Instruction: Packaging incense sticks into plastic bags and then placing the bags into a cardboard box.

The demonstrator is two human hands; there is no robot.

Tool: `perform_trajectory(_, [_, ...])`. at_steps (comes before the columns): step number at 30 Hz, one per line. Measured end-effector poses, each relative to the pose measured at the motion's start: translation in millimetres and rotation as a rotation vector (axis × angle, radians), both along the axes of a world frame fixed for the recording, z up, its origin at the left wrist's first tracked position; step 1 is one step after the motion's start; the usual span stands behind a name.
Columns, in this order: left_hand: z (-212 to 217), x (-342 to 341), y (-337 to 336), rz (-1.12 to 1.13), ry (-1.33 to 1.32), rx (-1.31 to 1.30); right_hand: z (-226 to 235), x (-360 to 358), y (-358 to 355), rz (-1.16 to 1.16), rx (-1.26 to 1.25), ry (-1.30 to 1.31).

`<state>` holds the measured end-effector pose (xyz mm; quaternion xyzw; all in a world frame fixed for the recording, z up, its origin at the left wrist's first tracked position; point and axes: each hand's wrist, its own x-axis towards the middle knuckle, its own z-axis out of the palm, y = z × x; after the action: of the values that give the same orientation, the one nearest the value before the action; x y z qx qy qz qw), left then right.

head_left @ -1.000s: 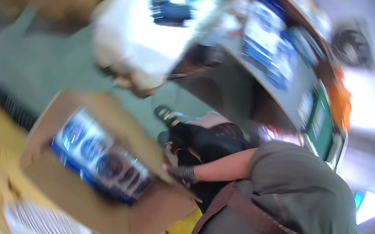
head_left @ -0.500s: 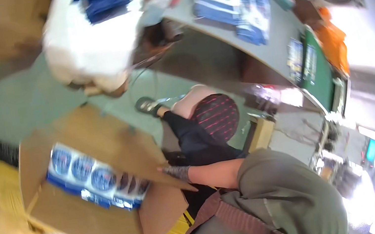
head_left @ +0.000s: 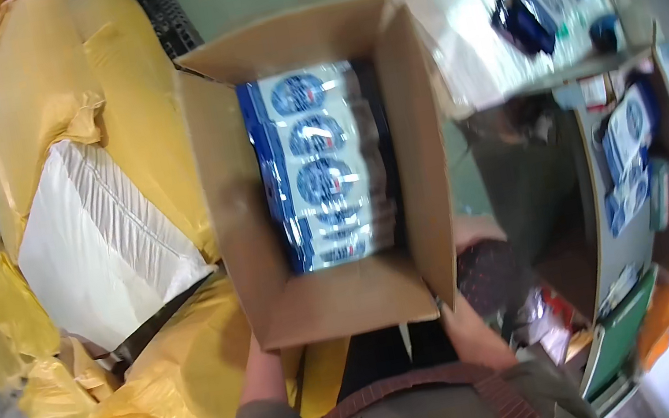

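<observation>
Meeting the near corners of an open cardboard box [head_left: 351, 300], the left hand [head_left: 263, 360] and right hand [head_left: 459, 319] are resting partly hidden; whether their fingers are spreading wide, narrowing or gripping cannot be told. Just beyond the fingers, blue-and-white packs [head_left: 323, 166] are lying inside the box. Left of the fingers, a white parcel [head_left: 96, 251] is lying among yellow parcels [head_left: 44, 108]; far to their right, a tabletop [head_left: 612, 267] is carrying similar packs [head_left: 629, 130].

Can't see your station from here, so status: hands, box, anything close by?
Left hand and right hand at near corners of open cardboard box, fingers hidden. Blue-and-white packs inside. Yellow sacks close on left.
</observation>
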<state>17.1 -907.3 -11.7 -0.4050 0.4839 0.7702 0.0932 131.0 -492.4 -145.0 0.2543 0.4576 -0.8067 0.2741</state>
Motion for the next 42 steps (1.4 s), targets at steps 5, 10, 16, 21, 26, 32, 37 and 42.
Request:
perform_trajectory(5, [-31.2,-17.2,-6.3,0.061,0.166,0.195,7.9,-108.8,-69.4,0.234,0.459,0.287])
perform_trajectory(10, [-55.5,-108.2,12.6,0.108,0.331,0.351,22.0,-253.2,-60.9,0.428,0.885,0.59])
perform_trajectory(16, [-56.8,-299.7,6.6,0.131,0.515,0.462,17.3,-511.9,-71.7,0.578,0.928,0.743])
perform_trajectory(21, [-30.9,-534.1,-22.4,0.058,0.573,0.128,-35.1,-763.7,-102.5,0.835,1.109,0.953])
perform_trajectory(26, [-15.5,-725.5,-111.1,-0.063,0.414,-0.01,8.5,-984.3,-249.0,0.213,-0.58,0.014])
perform_trajectory(32, [-48.0,-980.2,-161.1,0.272,0.737,0.76,19.6,-1265.2,-305.9,0.633,0.058,0.414])
perform_trajectory(37, [-151.1,-1192.8,-224.3,0.532,0.743,0.818,-29.2,-1519.3,-377.0,0.94,0.528,0.972])
perform_trajectory(42, [-153.2,-1327.5,-283.4,0.634,0.786,0.712,-23.4,-1688.5,-472.9,1.161,0.599,1.059])
